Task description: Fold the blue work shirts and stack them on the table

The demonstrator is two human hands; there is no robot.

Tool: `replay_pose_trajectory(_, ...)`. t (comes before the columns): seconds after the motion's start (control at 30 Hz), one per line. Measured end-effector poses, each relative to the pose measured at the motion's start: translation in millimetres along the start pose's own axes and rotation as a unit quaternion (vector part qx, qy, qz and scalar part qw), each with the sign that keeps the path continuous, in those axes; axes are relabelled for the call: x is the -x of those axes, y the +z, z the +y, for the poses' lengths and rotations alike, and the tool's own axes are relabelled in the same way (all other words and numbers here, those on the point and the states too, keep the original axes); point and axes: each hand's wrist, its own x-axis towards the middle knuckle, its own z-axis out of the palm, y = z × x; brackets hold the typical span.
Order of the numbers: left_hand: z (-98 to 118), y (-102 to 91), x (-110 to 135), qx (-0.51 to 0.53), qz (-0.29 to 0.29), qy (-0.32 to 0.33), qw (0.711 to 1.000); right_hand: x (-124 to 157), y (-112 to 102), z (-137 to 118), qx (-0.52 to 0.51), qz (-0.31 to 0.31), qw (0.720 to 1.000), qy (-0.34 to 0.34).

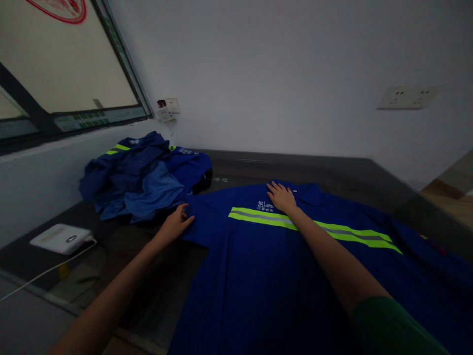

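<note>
A blue work shirt [266, 276] with a yellow and grey reflective band lies spread flat on the dark table [332, 167]. My right hand [281, 196] rests flat on it near the collar, fingers stretched out, just above the white printed logo. My left hand [177, 222] pinches the edge of the shirt's left sleeve at the left side of the garment.
A heap of crumpled blue work clothes [144, 180] lies at the back left corner. A white flat device [61, 238] with a cable sits at the left edge. Wall sockets [406, 97] are on the white wall; a window [62, 64] is at the left.
</note>
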Motion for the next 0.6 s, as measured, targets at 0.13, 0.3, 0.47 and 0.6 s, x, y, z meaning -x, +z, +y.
replay_pose_trajectory(0.13, 7, -10.3, 1, 0.138, -0.070, -0.022, 0.988, -1, -1, 0, -0.004, -0.008, 1.000, 0.000)
replay_pose_trajectory(0.3, 20, -30.4, 13, 0.251, -0.013, 0.020, 0.968, -2, -3, 2, -0.010, -0.018, 1.000, 0.001)
replay_pose_trajectory(0.47, 12, -26.2, 15, 0.203, 0.028, -0.010, 0.979, -2, -2, 2, -0.013, -0.023, 1.000, -0.001)
replay_pose_trajectory(0.6, 2, -10.0, 12, 0.068, 0.030, -0.007, 0.997, -3, -9, 1, -0.023, -0.033, 0.999, -0.004)
